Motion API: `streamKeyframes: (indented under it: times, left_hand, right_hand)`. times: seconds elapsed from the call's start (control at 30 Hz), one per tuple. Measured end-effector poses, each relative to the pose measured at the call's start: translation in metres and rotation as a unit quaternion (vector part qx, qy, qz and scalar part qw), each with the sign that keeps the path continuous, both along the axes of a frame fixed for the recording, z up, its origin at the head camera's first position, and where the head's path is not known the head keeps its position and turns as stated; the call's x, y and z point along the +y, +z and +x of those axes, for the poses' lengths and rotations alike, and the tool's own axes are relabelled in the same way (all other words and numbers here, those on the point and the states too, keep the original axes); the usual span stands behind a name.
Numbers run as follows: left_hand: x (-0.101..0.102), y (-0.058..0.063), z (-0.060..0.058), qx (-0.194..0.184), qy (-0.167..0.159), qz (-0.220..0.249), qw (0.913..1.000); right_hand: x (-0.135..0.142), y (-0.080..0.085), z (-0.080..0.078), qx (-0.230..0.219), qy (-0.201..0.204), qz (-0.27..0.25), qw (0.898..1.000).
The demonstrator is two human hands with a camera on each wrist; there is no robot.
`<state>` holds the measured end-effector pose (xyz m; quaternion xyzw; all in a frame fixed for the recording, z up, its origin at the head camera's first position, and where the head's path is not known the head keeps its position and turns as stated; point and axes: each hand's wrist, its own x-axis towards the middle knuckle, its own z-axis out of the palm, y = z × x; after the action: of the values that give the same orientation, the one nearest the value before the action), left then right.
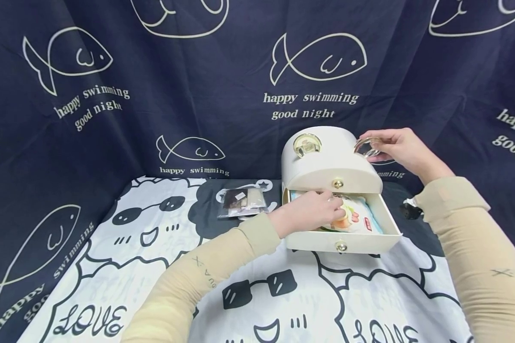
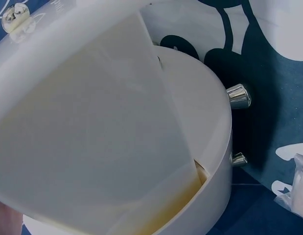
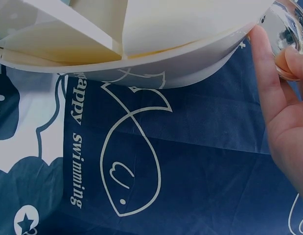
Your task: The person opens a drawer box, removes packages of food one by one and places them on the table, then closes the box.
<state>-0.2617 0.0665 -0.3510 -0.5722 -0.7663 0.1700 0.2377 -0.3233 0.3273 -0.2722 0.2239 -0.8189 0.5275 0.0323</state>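
Note:
In the head view a white rounded box (image 1: 322,162) stands with its lower drawer (image 1: 390,221) pulled out. A printed, blue-edged plastic packet (image 1: 360,216) lies inside that drawer. My left hand (image 1: 311,209) reaches over the drawer's left side, fingers bent at the packet; whether they grip it is hidden. With thumb and fingers, my right hand (image 1: 388,145) pinches the shiny gold-rimmed disc (image 1: 366,147) on the box's right. The right wrist view also shows this disc (image 3: 286,32) between the fingers. Only a sliver of the left hand (image 2: 7,218) appears in its wrist view.
A second gold-rimmed disc (image 1: 307,144) sits on the box's top left. Gold knobs mark the upper drawer front (image 1: 313,181) and the lower one. Left of the box lies a clear bag (image 1: 242,201) with small contents. A black crumpled item (image 1: 411,209) lies to the right.

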Motion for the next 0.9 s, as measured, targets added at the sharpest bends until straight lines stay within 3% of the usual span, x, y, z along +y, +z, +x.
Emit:
streamKeyframes:
  times: [0.23, 0.63, 0.9]
  left_hand:
    - [0.0014, 0.0008, 0.0009, 0.000, 0.003, -0.007, 1.0000]
    - [0.0041, 0.0034, 0.0035, 0.033, 0.001, -0.006, 0.9994]
    - [0.0009, 0.0078, 0.0014, 0.028, -0.014, 0.028, 0.9991]
  right_hand:
    - [0.0002, -0.0002, -0.0005, -0.002, 0.007, -0.007, 1.000]
    - [0.0008, 0.0019, -0.0001, -0.007, 0.016, -0.022, 1.000]
    - [0.0005, -0.0004, -0.0020, -0.005, 0.019, -0.028, 0.999]
